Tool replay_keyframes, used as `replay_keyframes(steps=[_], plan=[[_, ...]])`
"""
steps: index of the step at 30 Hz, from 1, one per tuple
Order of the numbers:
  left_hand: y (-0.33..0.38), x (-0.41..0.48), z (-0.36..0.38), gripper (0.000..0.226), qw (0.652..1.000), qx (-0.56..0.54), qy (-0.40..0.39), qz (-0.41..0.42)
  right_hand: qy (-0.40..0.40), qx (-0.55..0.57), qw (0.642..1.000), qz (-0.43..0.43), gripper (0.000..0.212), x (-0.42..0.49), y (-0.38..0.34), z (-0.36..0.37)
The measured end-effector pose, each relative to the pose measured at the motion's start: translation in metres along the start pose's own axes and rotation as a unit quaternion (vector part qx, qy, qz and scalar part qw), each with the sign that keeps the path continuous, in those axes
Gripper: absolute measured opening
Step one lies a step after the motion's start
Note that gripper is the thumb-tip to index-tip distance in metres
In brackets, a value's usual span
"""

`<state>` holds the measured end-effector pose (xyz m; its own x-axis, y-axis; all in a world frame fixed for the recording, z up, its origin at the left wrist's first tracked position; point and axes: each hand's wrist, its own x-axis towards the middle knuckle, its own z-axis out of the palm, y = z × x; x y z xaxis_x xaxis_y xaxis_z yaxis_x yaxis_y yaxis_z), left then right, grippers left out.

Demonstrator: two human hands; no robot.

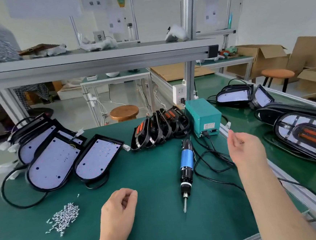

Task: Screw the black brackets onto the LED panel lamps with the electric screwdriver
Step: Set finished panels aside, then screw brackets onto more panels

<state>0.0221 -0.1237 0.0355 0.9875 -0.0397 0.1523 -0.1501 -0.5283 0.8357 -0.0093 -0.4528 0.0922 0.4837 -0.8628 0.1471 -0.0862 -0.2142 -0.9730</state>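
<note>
a: hands?
b: left hand (pixel 120 204) curled on the mat (pixel 154 178), contents unclear. right hand (pixel 246 147) loose, empty, raised.
a: tool?
b: electric screwdriver (pixel 186 166) lies between them. black brackets (pixel 159 128) behind it, led panel lamps (pixel 98 158) left.

We see through one wide-angle camera on the person's head, facing forward and down over the green workbench (pixel 162 233); the left hand (pixel 119 210) and right hand (pixel 246 149) sit close beneath it, the aluminium shelf frame (pixel 111 61) farther off.
</note>
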Motion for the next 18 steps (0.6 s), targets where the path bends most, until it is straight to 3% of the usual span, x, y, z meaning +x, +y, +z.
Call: replay_keyframes(steps=[1, 3, 5, 6, 8, 11, 18], plan=[[0.000, 0.000, 0.000, 0.022, 1.000, -0.002, -0.001, 0.000, -0.034, -0.017, 0.998, -0.042, 0.030, -0.016, -0.006, 0.009], [-0.001, 0.000, 0.000, 0.023, 1.000, -0.005, -0.002, -0.002, -0.136, 0.052, 0.989, -0.013, 0.029, -0.039, -0.007, 0.034], [-0.003, 0.000, 0.000, 0.022, 1.000, -0.004, -0.002, -0.001, -0.169, 0.235, 0.953, 0.087, 0.017, -0.058, -0.013, 0.064], [-0.003, 0.000, 0.000, 0.023, 1.000, -0.002, -0.001, 0.002, -0.165, 0.267, 0.941, 0.125, 0.015, -0.066, -0.017, 0.078], [-0.004, 0.000, -0.001, 0.022, 1.000, -0.004, 0.003, 0.009, -0.204, 0.297, 0.906, 0.221, 0.031, -0.082, -0.024, 0.107], [-0.006, 0.001, -0.001, 0.019, 1.000, -0.005, 0.014, 0.018, -0.276, 0.251, 0.903, 0.212, 0.043, -0.100, -0.030, 0.140], [-0.008, 0.004, -0.001, 0.017, 1.000, -0.016, 0.011, 0.021, -0.330, 0.134, 0.918, 0.174, 0.059, -0.113, -0.029, 0.199]])
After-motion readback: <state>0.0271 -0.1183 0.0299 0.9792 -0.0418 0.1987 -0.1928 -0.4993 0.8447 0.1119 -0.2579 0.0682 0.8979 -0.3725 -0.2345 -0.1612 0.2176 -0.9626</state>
